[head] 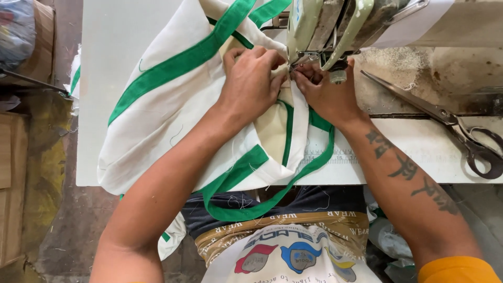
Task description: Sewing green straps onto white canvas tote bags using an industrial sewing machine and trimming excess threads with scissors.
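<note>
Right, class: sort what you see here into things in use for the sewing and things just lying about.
In use:
- left hand and right hand, pinching the fabric at the needle
- white fabric with green trim
- sewing machine
- white table

Lying about:
- scissors, right of the hands, untouched
- cardboard boxes on the floor, left

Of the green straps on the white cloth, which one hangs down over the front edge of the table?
The looped green strap below the right hand: it curves off the white table toward the person's lap. The long diagonal green strap beside the left hand lies flat on the cloth.
</note>
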